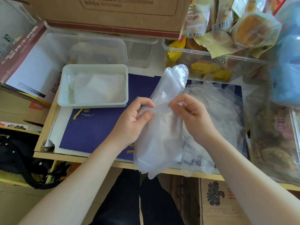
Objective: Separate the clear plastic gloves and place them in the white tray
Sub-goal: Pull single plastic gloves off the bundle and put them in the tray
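Note:
A clear plastic glove (168,88) stands up between my hands over the blue surface, its lower part hanging past the table's front edge. My left hand (138,117) pinches its left side with thumb and fingers. My right hand (190,109) pinches the right side, fingers curled. A heap of more clear plastic gloves (217,108) lies flat to the right, behind my right hand. The white tray (65,95) sits to the left of my hands and holds several folded clear gloves (99,88).
Clear plastic boxes (103,46) stand behind the tray, a cardboard box (113,13) above them. A clear bin of packaged snacks (211,65) is at the back right, a blue bag (285,70) at the far right. Boxes lie on the left.

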`<state>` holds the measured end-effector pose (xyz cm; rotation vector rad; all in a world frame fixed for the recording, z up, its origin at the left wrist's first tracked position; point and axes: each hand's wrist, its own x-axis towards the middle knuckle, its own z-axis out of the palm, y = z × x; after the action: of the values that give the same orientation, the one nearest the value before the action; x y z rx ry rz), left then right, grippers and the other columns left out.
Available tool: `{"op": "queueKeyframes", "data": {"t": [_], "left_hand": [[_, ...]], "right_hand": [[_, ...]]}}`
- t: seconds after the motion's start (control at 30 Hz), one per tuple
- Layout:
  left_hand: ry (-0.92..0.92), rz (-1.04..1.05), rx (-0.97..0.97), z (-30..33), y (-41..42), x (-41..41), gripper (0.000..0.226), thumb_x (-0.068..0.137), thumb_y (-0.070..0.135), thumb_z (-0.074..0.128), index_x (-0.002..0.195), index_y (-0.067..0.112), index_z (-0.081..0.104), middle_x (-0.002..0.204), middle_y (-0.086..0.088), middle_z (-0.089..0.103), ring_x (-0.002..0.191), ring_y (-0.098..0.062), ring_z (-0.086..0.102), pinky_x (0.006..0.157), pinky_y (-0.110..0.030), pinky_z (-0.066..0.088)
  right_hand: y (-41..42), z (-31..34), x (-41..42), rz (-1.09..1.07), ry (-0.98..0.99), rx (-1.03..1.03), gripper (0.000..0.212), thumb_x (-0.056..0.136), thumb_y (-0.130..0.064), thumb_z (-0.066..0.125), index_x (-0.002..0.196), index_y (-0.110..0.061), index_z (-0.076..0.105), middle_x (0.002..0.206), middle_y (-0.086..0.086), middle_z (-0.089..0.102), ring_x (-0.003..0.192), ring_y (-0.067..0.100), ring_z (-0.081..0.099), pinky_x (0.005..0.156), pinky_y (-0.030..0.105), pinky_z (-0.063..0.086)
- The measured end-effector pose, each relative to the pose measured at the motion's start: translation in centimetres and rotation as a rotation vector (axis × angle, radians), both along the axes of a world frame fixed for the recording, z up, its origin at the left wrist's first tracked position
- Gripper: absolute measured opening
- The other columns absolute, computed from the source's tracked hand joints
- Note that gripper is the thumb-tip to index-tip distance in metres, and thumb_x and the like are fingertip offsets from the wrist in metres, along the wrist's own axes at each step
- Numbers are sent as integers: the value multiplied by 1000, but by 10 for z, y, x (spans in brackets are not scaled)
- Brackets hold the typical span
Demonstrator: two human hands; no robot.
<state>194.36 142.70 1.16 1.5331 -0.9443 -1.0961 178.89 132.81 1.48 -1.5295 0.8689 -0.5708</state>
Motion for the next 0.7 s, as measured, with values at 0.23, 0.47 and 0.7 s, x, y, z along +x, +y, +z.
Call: {"op": "queueKeyframes", "data": {"t": [0.23, 0.47, 0.7], "left_hand": [[139, 66, -7, 8, 0, -1, 38, 93, 9, 51, 88, 40, 72, 97, 14, 72, 96, -6, 65, 87, -22, 49], [357, 140, 53, 14, 1, 1, 29, 92, 7, 52, 95, 30, 70, 96, 7, 73, 91, -9, 68, 76, -21, 52], [255, 83, 65, 17, 5, 14, 30, 70, 19, 69, 98, 26, 68, 94, 11, 73, 89, -5, 68, 76, -17, 52]], "right_hand": [[-2, 7, 1, 8, -91, 109, 20, 91, -12, 45, 75, -23, 46, 69, 14, 46, 62, 29, 39, 59, 37, 31], [2, 8, 2, 107, -51, -36, 42, 91, -3, 41, 75, -33, 66, 72, -10, 58, 66, 20, 49, 63, 26, 42], [-1, 15, 8, 92, 55, 108, 38, 97, 1, 39, 111, -28, 59, 106, -13, 63, 96, -9, 58, 87, 12, 44]]}}
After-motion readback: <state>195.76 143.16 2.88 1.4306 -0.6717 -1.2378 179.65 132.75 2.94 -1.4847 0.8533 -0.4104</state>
